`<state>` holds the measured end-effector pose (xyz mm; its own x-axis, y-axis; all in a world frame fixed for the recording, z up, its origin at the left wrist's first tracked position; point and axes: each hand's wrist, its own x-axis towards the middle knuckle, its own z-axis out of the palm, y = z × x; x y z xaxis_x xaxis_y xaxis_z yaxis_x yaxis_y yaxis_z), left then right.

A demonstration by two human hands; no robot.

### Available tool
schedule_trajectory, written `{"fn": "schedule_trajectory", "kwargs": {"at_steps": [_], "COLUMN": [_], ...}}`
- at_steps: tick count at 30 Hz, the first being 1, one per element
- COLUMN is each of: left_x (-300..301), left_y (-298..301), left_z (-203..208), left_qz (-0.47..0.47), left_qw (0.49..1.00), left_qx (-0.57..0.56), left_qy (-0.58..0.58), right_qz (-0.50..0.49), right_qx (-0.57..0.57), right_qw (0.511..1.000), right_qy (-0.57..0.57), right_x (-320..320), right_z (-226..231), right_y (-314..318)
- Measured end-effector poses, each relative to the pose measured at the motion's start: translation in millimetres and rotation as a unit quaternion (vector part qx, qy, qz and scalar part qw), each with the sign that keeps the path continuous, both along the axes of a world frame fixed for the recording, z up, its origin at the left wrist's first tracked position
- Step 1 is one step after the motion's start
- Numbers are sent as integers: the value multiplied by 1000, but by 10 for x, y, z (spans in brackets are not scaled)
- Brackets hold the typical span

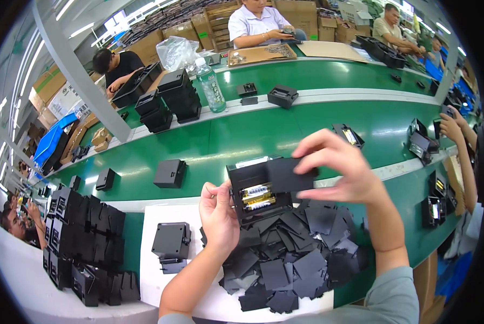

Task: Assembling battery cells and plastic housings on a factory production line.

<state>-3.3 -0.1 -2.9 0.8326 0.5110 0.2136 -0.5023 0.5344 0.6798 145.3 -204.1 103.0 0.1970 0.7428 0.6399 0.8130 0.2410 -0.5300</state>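
Head view: nearest us, black plates lie heaped on a white sheet; above them, our left hand pinches the left edge of an open, matt black box, bright batteries inside. Our right hand pinches a flat black cover between thumb and fingers; it lies left of that grip, long axis running sideways, overlapping the box's right part, contact unclear. Beyond stretches the green bench.

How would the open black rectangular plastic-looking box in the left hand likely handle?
The open black rectangular plastic-looking box is probably stiff, given its straight walls. Shiny cylindrical batteries inside likely add weight. Its boxy shape suggests sliding rather than rolling if pushed.
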Motion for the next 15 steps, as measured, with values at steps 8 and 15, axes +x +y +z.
{"fn": "schedule_trajectory", "kwargs": {"at_steps": [8, 15], "left_x": [5, -1], "left_y": [-196, -205], "left_z": [243, 235], "left_qz": [-6, 2], "left_qw": [997, 989], "left_qx": [2, 126], "left_qy": [72, 82], "right_qz": [10, -1], "right_qx": [22, -18], "right_qw": [996, 993], "right_qy": [-86, -116], "right_x": [-113, -103], "right_z": [-314, -324], "right_y": [246, 242]}}
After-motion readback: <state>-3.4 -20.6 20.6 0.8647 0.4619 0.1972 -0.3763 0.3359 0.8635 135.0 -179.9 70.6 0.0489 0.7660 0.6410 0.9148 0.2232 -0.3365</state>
